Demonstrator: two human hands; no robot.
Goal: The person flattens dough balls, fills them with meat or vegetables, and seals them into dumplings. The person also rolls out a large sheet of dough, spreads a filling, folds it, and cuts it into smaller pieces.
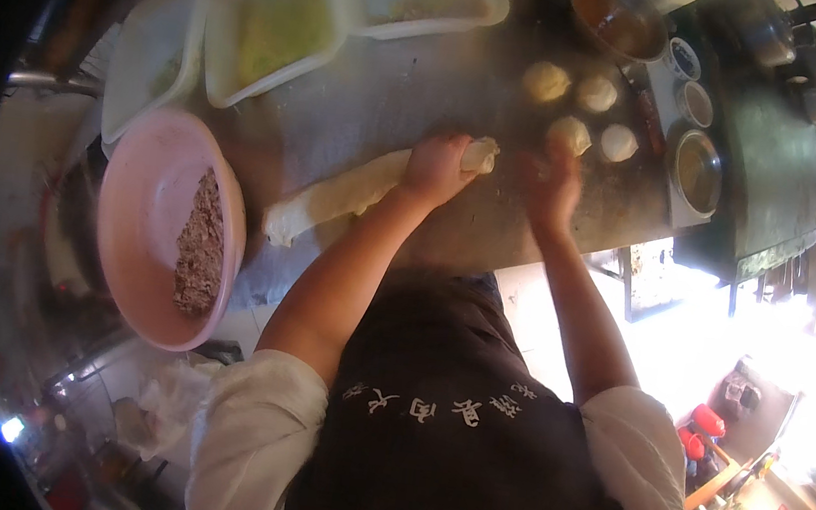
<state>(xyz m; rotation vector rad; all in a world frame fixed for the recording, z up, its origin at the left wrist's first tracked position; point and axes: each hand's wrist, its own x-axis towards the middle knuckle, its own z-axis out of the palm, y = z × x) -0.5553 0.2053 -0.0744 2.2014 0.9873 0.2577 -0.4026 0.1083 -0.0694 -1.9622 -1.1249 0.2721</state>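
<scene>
My left hand [439, 169] is closed around the right end of a long dough roll [347, 189], and a short stub of dough pokes out past its thumb side. The roll lies slantwise on the metal worktop [447, 241], its far end towards the pink basin. To the right, my right hand [553, 185] is slightly blurred, fingers raised, just below a dough ball [569, 136] and partly overlapping its lower edge. Three more dough balls [546, 82] sit close by, behind and to the right. Whether the right hand touches the ball cannot be told.
A pink basin [147, 225] with minced filling stands at the left. White trays [268, 92], one with chopped greenish food, line the back left. At the back right are a metal bowl [617, 18] of reddish-brown liquid, small bowls [694, 104] and a dark green surface [772, 176].
</scene>
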